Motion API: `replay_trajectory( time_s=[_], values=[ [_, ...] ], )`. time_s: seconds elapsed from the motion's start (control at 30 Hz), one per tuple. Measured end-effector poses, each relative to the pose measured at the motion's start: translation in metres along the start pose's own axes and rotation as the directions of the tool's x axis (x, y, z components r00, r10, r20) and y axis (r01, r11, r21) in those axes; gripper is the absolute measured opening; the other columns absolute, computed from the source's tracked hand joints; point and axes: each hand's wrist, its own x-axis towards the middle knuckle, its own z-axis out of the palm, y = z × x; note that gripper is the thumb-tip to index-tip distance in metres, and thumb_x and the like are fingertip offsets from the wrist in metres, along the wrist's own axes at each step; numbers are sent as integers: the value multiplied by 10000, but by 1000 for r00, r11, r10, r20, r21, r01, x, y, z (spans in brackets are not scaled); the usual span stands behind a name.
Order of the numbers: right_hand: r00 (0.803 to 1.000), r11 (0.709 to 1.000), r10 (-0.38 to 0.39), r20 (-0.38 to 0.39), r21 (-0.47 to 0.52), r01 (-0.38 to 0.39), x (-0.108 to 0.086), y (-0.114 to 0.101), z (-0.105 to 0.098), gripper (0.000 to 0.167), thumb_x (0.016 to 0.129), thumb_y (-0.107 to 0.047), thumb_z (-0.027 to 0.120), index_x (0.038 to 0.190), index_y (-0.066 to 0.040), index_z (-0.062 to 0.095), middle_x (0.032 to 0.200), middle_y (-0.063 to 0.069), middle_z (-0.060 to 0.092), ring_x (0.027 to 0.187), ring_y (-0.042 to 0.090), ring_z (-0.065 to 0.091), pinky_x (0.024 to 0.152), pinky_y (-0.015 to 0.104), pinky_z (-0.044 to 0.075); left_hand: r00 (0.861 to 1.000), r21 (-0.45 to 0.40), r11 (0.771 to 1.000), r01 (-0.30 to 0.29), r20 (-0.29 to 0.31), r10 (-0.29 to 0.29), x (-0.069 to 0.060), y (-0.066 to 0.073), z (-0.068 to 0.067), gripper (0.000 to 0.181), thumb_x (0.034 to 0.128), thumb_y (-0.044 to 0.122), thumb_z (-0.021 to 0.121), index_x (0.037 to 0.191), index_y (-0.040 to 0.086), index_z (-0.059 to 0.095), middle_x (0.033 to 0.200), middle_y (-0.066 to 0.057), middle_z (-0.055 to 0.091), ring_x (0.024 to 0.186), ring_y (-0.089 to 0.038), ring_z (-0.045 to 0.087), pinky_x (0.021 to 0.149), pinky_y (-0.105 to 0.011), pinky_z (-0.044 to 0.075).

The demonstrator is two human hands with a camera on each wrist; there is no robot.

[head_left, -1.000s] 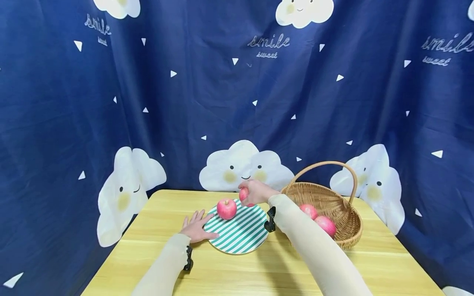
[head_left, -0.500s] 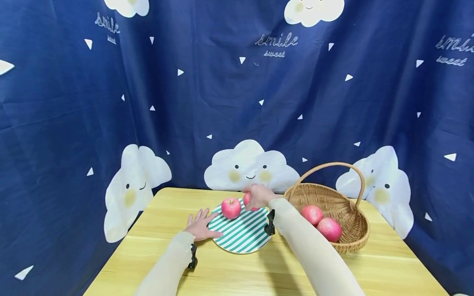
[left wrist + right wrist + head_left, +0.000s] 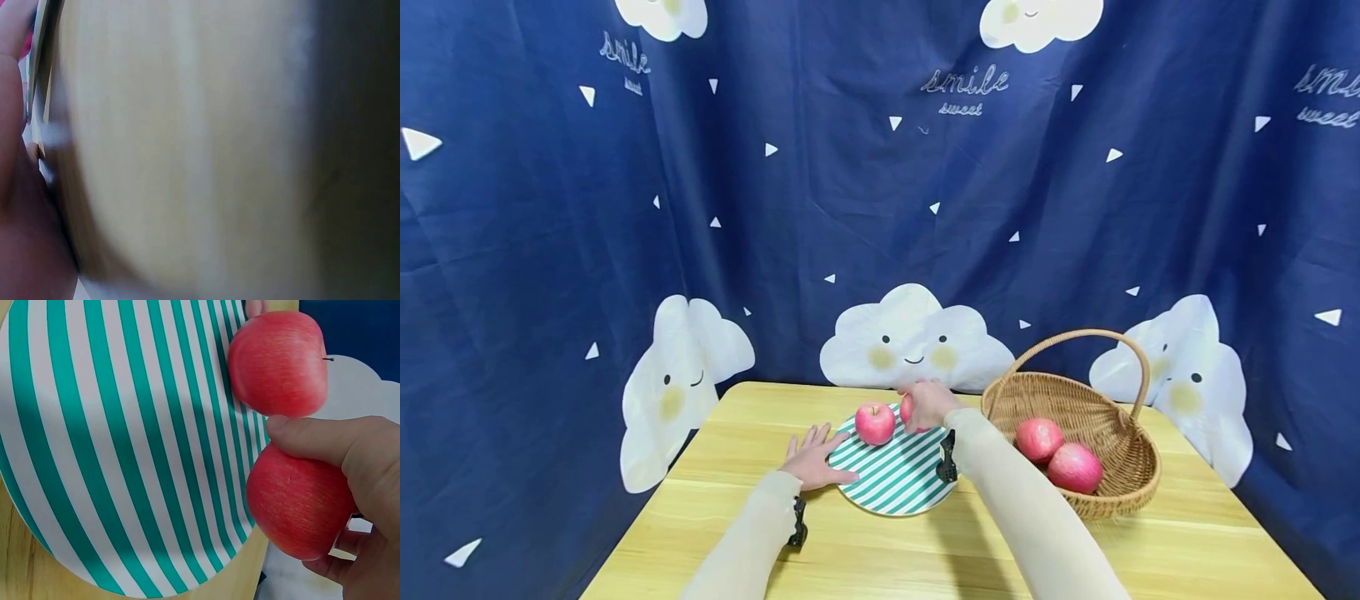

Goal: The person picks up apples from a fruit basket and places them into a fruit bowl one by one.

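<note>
A round green-and-white striped plate (image 3: 895, 475) lies on the table, with one red apple (image 3: 875, 423) standing at its back left. My right hand (image 3: 931, 403) grips a second apple (image 3: 300, 500) at the plate's back edge, thumb on top and fingers curled round its far side, close beside the first apple (image 3: 279, 364). At the plate's left rim my left hand (image 3: 817, 463) rests with fingers spread and holds nothing. In the left wrist view, part of the left hand (image 3: 22, 237) shows at the left edge; the rest is mostly blurred wood.
A wicker basket (image 3: 1120, 450) with a tall handle stands at the right of the table (image 3: 865, 558), holding two apples (image 3: 1075, 467). Behind the table hangs a dark blue curtain (image 3: 850, 183) with clouds and triangles.
The head view has shifted, so everything sits farther right in it. My right hand, still gripping its apple, has come down a little onto the plate's back part. The left hand keeps its place.
</note>
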Motion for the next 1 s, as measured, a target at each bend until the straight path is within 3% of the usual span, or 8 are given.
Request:
replay_trajectory(
  time_s=[0.2,0.5,0.8,1.0],
  values=[
    [1000,1000,24,-7,5,-24,1,2,7,760,621,-194,949,1316,-117,653,1301,67,671,1218,376,549,1067,512,424,1000,42,999,-1,5,1,5,-4,5,1073,735,826,640,1589,248,342,1682,-182,147,1552,-430,53,1189,-685,-45],
    [998,998,67,16,-6,-67,1,8,14,779,635,-252,944,1347,-161,641,1363,49,636,1287,355,506,1089,497,423,1000,15,1000,-10,-4,10,3,1,2,1046,735,788,681,1573,240,379,1670,-192,185,1545,-444,80,1184,-700,-17],
    [1000,999,17,-3,-45,-17,5,11,26,760,641,-293,938,1324,-140,643,1270,78,681,1217,364,557,1062,495,434,1000,3,1000,-9,-8,9,5,-2,5,1055,728,794,679,1571,232,383,1665,-205,192,1541,-453,80,1177,-705,-30],
    [999,998,33,3,-59,-33,7,7,28,778,649,-316,942,1346,-165,630,1311,69,655,1226,358,545,1049,522,438,1000,22,1000,13,-10,-12,6,-5,5,1036,722,795,684,1569,282,383,1675,-162,194,1552,-419,83,1187,-693,-1]
  ],
)
